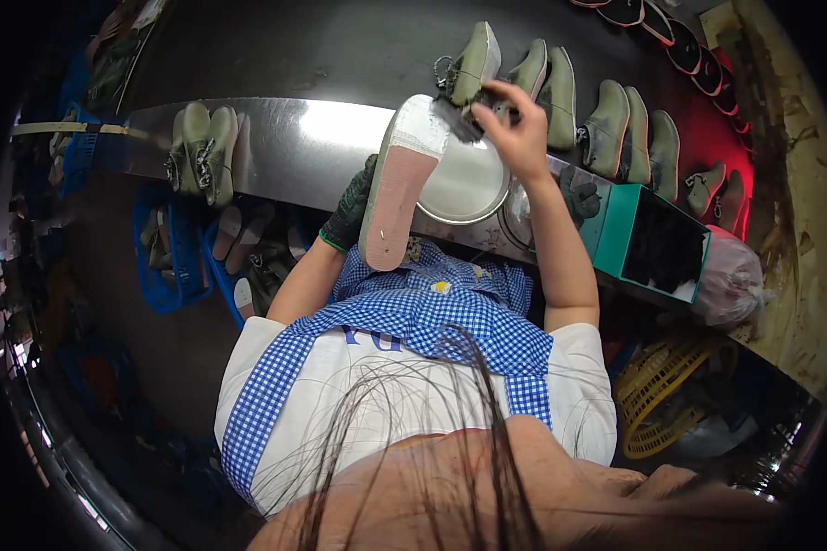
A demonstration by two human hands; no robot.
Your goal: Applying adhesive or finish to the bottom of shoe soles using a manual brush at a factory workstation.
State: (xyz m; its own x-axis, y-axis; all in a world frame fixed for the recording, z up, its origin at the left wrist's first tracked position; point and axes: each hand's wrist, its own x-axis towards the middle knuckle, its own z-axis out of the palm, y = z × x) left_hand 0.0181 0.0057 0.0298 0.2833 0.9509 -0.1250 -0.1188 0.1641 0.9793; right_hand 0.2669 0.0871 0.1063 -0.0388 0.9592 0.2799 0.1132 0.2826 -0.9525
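Left hand: in a dark knitted glove with a green cuff, the left hand (355,207) grips an olive-green shoe with a pink sole (397,204) from behind; its fingers are mostly hidden.
Held shoe: raised at the front edge of the bench, sole facing the camera, one end coated white and the rest pink.
Right hand: the bare right hand (516,130) pinches a black brush (459,119), slightly blurred, at the edge of the white end; whether the bristles touch is unclear.
Pan: a round metal-rimmed pan with whitish contents (469,179) sits beside the shoe, below the brush.
Bench, right: a row of olive-green shoes (606,129) stands behind a teal open box with dark contents (606,230).
Bench, left: more olive-green lace-up shoes (219,156) stand together on the steel strip (271,147).
Below left: blue plastic baskets (167,298) hold shoes.
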